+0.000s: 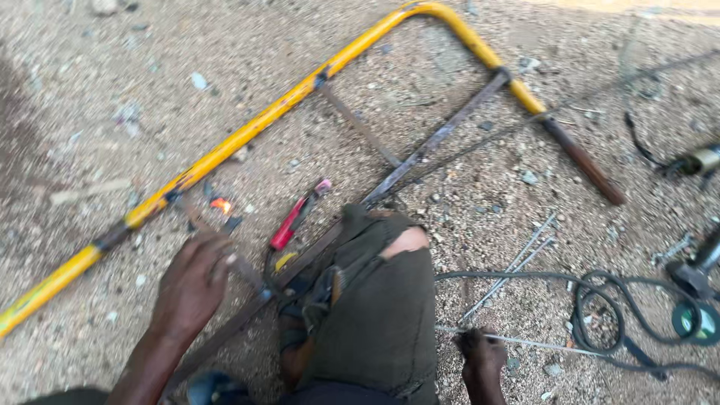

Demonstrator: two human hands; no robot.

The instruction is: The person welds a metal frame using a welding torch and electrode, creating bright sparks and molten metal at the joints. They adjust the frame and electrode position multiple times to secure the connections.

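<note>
Yellow-painted steel tubing (247, 133), bent into a wide arch, lies across gravelly ground (90, 90) as a person crouches over it, one knee in torn olive trousers (379, 300) filling the lower middle of the view. The left hand (193, 281) presses down with fingers curled on a thin rusty flat bar (247, 274) that runs up toward the tube, where a small orange glow (220, 203) shows just beyond the fingertips. A red-handled electrode holder (292, 221) lies just beside that hand, to its upper right, its cable trailing toward the knee. The right hand (480, 352), low at the frame's edge, is closed around one end of a slim welding rod (532, 343) that stretches rightward over the ground; more rods (517, 262) lie loose just above it. A longer rusty bar (442, 131) crosses from the knee up to the tube's far bend, and a brown unpainted end (585, 161) sticks out past the yellow paint. Black cable (600, 300) coils to the right, near a dark power tool (694, 274).
</note>
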